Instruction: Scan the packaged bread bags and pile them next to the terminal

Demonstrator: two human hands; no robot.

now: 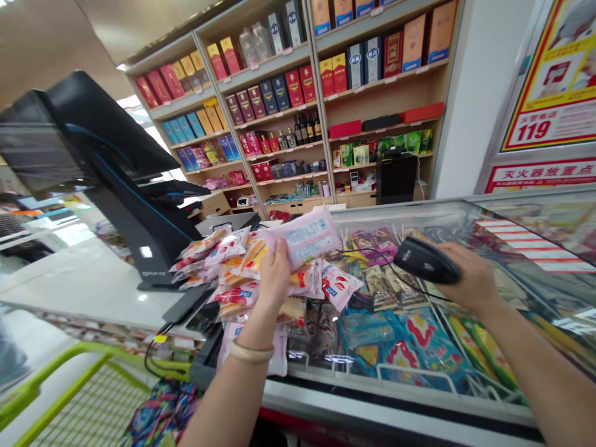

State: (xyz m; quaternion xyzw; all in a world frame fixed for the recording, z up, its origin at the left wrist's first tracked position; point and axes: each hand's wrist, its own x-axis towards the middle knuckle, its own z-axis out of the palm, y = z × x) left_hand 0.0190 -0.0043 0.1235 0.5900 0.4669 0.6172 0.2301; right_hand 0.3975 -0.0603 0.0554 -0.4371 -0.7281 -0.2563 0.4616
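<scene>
My left hand (275, 273) grips a pale pink packet (308, 237) with blue print, held above a heap of wrapped snack packets (239, 292). My right hand (470, 279) is closed around a black handheld barcode scanner (426, 259), its head pointing left toward the packet. A thin black cable (395, 273) runs near the scanner over the freezer's glass top. The pink packet and the scanner are apart. Another pink packet (278, 354) lies partly hidden under my left forearm.
A glass-topped freezer (465, 217) holds colourful ice cream packs (395, 341). On the left, a black checkout terminal (125, 180) stands on a white counter (84, 279). A green shopping cart (69, 385) is at lower left. Behind are shelves (279, 118) of boxed goods.
</scene>
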